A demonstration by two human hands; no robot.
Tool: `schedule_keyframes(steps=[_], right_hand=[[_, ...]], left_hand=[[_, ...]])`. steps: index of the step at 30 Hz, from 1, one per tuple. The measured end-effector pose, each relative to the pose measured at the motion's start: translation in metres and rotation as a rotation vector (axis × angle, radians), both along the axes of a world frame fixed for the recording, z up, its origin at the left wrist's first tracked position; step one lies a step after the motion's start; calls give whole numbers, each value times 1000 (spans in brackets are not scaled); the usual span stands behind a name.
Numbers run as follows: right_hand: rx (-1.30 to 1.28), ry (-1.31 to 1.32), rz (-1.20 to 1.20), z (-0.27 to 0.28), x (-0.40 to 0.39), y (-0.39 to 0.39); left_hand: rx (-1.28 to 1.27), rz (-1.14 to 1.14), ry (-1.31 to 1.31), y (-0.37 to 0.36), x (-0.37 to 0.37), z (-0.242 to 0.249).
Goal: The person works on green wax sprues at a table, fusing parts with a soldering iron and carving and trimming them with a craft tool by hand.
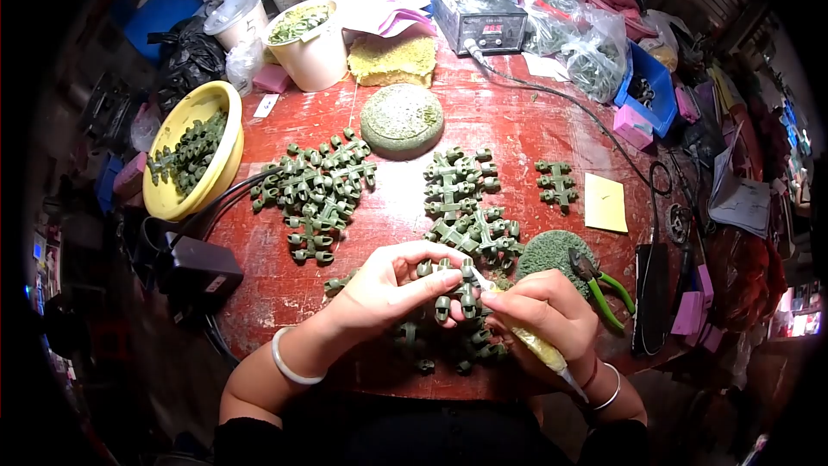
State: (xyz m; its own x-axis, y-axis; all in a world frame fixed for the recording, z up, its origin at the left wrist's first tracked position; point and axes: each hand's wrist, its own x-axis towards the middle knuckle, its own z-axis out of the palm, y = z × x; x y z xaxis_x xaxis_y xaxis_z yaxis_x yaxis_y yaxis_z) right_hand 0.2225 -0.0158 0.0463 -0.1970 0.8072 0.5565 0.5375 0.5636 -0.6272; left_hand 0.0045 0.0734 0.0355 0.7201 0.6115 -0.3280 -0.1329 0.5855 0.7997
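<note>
Near the table's front edge, my left hand (388, 287) is closed on a dark green wax-like piece (467, 293) with several small ring shapes on it. My right hand (545, 315) grips a yellow-wrapped pen-like tool (539, 347), its pale tip touching or very close to the top of that piece. Similar green pieces lie below my hands, partly in shadow. Beyond them, a pile of such pieces (461, 185) stretches away, a bigger pile (315, 185) lies to the left, and a small group (556, 185) sits at the right.
Green-handled pliers (612, 293) rest partly on a round green pad (552, 261). A yellow bowl (228, 151) stands left, a round speckled block (402, 121) mid-table. Behind are a white bucket (315, 60) and a display box (479, 17), its cable running right. A yellow note (605, 203) lies right.
</note>
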Motion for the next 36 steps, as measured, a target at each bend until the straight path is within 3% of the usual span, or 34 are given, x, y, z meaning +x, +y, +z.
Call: schedule_keyframes(steps=[13, 18, 24, 28, 32, 35, 36], right_hand=[[-6, -89, 56, 5, -2, -2], [49, -187, 78, 2, -2, -3], [117, -299, 40, 3, -2, -3], [196, -279, -27, 5, -2, -3], [143, -94, -64, 9, 1, -4], [-176, 165, -7, 17, 12, -3], [-176, 165, -9, 16, 13, -3]], left_hand=[[69, 17, 51, -3, 1, 0], [231, 21, 152, -4, 3, -1], [183, 68, 91, -7, 3, 1], [255, 49, 37, -7, 2, -1], [83, 1, 6, -6, 1, 2], [15, -31, 14, -2, 0, 3], [-19, -39, 9, 0, -1, 3]])
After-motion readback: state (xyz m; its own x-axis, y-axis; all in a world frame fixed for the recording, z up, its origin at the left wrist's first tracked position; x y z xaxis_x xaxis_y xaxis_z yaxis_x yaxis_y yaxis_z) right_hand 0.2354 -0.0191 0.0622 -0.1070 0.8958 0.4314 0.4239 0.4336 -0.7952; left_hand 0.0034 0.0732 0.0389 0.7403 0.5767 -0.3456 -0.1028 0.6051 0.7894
